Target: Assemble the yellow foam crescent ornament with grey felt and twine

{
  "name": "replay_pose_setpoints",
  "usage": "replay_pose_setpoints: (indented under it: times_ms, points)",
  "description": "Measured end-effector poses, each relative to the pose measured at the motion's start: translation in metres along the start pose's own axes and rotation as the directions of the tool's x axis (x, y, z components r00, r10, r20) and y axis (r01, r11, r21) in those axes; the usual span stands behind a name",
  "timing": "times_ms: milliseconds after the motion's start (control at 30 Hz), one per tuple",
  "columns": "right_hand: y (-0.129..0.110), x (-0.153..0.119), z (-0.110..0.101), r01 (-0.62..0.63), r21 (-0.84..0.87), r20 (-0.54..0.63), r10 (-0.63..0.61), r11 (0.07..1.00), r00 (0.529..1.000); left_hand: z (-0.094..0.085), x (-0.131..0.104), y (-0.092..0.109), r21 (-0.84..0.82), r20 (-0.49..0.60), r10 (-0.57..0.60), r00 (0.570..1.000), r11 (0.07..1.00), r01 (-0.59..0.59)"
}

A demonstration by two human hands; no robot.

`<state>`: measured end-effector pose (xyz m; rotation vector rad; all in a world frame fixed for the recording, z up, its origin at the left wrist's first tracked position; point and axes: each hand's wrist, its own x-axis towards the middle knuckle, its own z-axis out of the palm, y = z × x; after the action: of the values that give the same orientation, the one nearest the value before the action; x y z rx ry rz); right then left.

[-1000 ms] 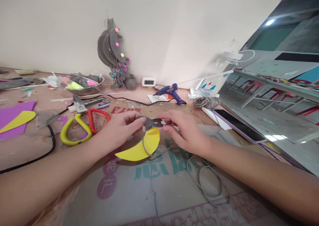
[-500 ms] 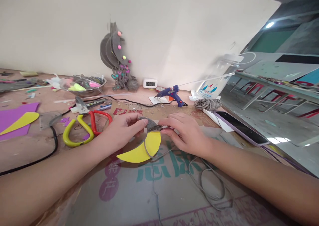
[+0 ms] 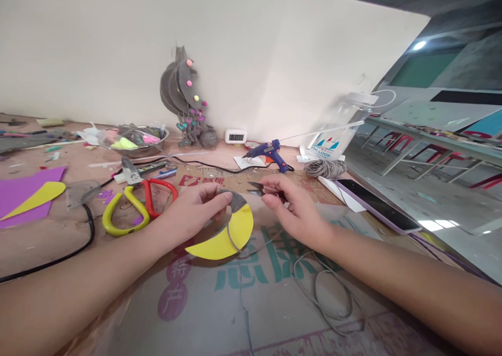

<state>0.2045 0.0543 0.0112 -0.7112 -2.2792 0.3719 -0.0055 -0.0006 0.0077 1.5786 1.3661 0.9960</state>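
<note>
A yellow crescent cutout (image 3: 242, 229), its upper end wrapped in grey cord (image 3: 239, 201), is pinched between the thumb and fingers of my left hand (image 3: 204, 202). One strand of the cord crosses the yellow part and runs right into loose loops (image 3: 331, 298) below my right forearm. My right hand (image 3: 292, 202) is closed round small dark thread snips (image 3: 257, 187). Their pointed blades stick out to the left, slightly apart, just beyond the crescent's wrapped end and not touching it. The handles are mostly hidden by my fingers.
Scissors with yellow and red handles (image 3: 125, 212) lie left of my left hand. Behind are a blue glue gun (image 3: 270, 151), a small clock (image 3: 236, 136), a metal bowl (image 3: 151, 149) and a cord-covered ornament (image 3: 182, 89). A cord coil (image 3: 325, 168) and a phone (image 3: 378, 204) are at right.
My right hand has drawn back to the right from the crescent's wrapped end, bringing the snips' blades into view. My left hand keeps its hold, and more of the grey wrapping shows.
</note>
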Motion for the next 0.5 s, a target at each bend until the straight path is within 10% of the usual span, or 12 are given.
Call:
replay_pose_setpoints:
  times_ms: [233, 500]
  points:
    - [-0.0046, 0.0089, 0.0070, -0.405, 0.266, 0.259, 0.340, 0.875, 0.904, 0.0024, -0.0017, -0.0002, -0.048, -0.045, 0.018, 0.999, 0.999, -0.021]
    - [-0.0038, 0.0066, 0.0097, -0.424, 0.282, 0.297, 0.342, 0.860, 0.891, 0.0045, -0.0008, 0.0015, -0.143, 0.043, -0.012, 0.999, 0.990, 0.018]
